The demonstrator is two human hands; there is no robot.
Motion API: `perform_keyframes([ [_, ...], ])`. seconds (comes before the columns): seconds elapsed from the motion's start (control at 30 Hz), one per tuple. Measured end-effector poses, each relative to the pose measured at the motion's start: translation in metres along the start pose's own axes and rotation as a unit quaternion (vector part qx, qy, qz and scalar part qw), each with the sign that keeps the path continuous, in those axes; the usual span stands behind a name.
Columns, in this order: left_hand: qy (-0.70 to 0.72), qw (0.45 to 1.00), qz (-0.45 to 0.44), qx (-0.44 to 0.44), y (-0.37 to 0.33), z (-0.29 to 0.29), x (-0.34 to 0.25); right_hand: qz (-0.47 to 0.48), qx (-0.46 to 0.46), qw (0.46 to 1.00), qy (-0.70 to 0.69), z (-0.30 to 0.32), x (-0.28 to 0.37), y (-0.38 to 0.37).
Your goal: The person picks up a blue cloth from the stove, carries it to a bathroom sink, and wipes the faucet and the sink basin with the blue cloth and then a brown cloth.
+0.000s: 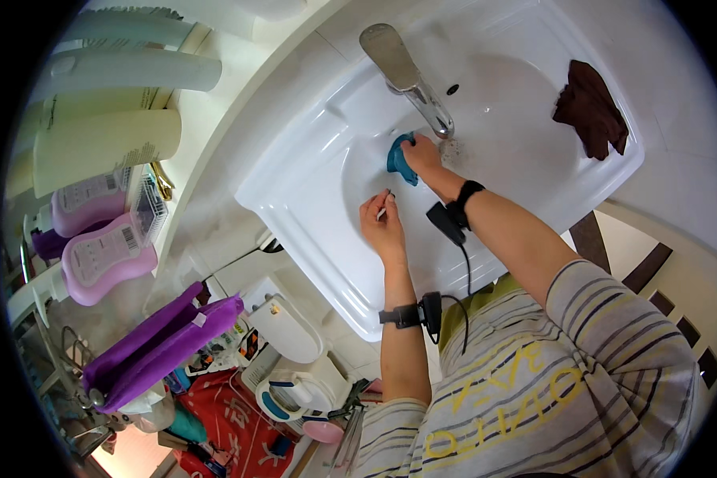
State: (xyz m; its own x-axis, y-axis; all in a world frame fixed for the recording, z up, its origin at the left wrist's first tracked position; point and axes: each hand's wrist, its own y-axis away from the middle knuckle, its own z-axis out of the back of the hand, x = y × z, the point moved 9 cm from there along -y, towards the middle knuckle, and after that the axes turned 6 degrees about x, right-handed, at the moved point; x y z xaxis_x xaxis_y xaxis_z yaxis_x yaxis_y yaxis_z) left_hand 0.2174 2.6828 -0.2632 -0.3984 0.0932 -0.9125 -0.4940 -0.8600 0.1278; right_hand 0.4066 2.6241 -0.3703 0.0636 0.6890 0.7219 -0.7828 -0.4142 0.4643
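Right hand (427,156): my fingers are closed in a pinch on the blue cloth, thumb side hidden from view.
Blue cloth (401,162): thin, limp, bunched into soft folds; hangs from my right fingers over the basin, just beyond my left fingertips.
Left hand (383,229): fingers curled in toward the thumb, little gap left; a small dark spot shows at the fingertips, cannot tell whether I have hold of anything.
Sink (324,253): glossy white, smooth, rounded bowl with a raised rim, under both sets of fingers.
Tap (410,76): polished metal, flat paddle-shaped lever; spout end just beside my right knuckles.
Foam (451,150): small bubbly patch, right of my right fingers, below the spout.
Brown cloth (591,110): dark, matt, crumpled, draped on the sink's side well to the right of my right fingers.
Wrist straps (406,315): black bands with boxy units and thin cable, behind my fingers.
Towel (167,350): purple, plush, folded lengthwise, well left of my left fingers.
Bottles (107,261): pink, smooth, curved, farther left.
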Motion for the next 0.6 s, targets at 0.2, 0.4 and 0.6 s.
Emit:
perform_keyframes([
  [0.2, 0.005, 1.0, 0.006, 0.013, 0.003, 0.005, 0.003, 0.03, -0.035, 0.999, -0.02, 0.01, 0.019, 0.004],
  [0.4, 0.013, 0.999, 0.022, 0.036, 0.007, -0.001, 0.003, 0.052, -0.008, 0.999, 0.003, 0.013, 0.03, 0.005],
  [0.6, 0.062, 0.996, 0.031, 0.059, 0.015, -0.011, 0.006, 0.053, -0.002, 0.999, 0.014, 0.005, 0.02, -0.001],
])
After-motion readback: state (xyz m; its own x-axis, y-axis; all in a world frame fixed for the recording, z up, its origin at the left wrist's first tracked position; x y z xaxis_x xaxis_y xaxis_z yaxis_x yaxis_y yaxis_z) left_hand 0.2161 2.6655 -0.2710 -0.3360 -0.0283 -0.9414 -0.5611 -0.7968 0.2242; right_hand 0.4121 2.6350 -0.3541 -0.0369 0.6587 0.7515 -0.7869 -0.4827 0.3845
